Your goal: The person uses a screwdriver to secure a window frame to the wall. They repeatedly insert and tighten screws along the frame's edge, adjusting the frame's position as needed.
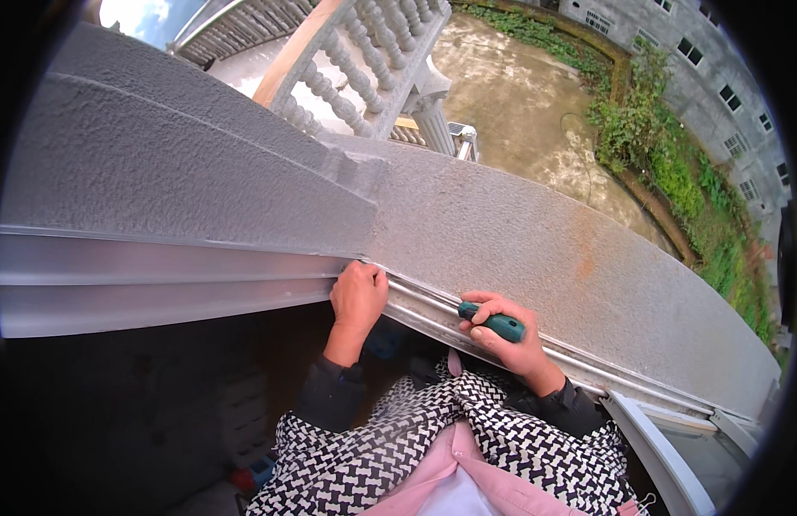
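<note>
My left hand (359,297) is closed, its fingers pressed into the corner where the upright window frame (166,273) meets the bottom track (424,303). Whatever those fingers pinch, if anything, is hidden from view. To its right, my right hand (520,351) grips a screwdriver (505,327) by its dark green handle, just over the track. The handle lies nearly level, its collar end toward my left hand; I cannot make out the shaft clearly.
Beyond the track runs a rough grey concrete ledge (501,215) with a drop to a yard (519,95) below. A grey wall (192,163) rises at left. A white-framed window sash (661,451) stands at lower right. A stone balustrade (355,77) is farther out.
</note>
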Demonstrator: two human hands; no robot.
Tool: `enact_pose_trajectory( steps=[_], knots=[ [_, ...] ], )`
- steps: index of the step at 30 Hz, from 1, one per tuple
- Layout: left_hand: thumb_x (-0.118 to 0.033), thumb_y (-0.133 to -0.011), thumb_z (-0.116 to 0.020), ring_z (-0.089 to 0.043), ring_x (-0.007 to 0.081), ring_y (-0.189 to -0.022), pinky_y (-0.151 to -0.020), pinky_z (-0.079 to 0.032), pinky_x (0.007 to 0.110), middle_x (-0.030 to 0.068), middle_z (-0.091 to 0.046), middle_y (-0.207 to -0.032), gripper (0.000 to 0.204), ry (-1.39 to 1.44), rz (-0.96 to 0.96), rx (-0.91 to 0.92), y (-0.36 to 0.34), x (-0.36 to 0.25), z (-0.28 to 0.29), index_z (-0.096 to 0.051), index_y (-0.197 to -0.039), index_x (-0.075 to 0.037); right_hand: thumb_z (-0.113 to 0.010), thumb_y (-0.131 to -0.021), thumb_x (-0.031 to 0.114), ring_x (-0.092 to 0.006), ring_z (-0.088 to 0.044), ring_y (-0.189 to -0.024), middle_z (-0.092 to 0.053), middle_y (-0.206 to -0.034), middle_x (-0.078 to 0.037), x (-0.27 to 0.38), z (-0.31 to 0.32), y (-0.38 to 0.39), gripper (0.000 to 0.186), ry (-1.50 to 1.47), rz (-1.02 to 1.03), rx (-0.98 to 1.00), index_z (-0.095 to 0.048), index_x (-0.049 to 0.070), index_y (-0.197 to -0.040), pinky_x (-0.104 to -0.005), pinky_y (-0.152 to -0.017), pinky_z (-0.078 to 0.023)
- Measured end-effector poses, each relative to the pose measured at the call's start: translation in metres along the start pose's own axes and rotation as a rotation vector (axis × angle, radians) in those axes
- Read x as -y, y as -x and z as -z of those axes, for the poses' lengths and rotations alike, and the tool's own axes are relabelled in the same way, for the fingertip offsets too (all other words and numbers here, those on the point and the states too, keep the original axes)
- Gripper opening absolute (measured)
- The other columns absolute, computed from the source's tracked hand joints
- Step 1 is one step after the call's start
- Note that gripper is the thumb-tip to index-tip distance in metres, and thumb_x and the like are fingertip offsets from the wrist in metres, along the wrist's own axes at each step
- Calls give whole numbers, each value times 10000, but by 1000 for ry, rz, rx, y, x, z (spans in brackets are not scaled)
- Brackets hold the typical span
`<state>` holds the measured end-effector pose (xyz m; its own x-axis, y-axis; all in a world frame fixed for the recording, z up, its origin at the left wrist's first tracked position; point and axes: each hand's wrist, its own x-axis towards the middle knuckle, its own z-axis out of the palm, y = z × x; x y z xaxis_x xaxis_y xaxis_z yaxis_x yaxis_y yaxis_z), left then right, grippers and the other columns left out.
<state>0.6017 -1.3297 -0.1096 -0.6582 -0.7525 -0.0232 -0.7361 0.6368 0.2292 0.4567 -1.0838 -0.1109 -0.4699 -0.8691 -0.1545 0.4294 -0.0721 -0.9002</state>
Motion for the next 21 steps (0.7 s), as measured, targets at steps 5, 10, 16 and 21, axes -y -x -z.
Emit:
enact_pose_trajectory(
  steps=[5, 10, 16, 21],
  knots=[
    [-186, -873, -691, -662, 395, -801, -726, -533, 492, 179, -663, -839, 159, 101, -59, -33, -2, 9, -3, -746, -837, -41, -775, -876, 116, -235, -620, -1237, -606, -1403, -160, -2, 6, -3, 288, 121, 13, 109, -696, 60, -1147, -380, -1050, -469],
    [-148, -869, -697, -653, 380, -774, -708, -520, 464, 177, -651, -798, 132, 137, -129, -75, -1, 16, -8, -739, -844, -26, -749, -907, 170, -272, -642, -1206, -561, -1455, -166, 14, 16, 2, 445, 166, 20, 248, -649, 74, -1329, -406, -1061, -470],
    [-112, -869, -704, -658, 374, -840, -733, -527, 466, 177, -654, -901, 113, 188, -187, -90, 4, 17, -7, -744, -916, -16, -699, -864, 94, -328, -689, -1111, -704, -1229, -193, 32, 5, 3, 428, 768, 100, 116, -675, 40, -1287, -401, -971, -533],
    [-103, -870, -713, -668, 365, -960, -817, -548, 468, 192, -638, -1110, 132, 245, -206, -132, 12, 16, -5, -748, -965, -19, -705, -871, 138, -332, -693, -1113, -688, -1217, -257, 57, -13, 8, 468, 1238, -216, 166, -657, 75, -1331, -420, -961, -540]
  ],
)
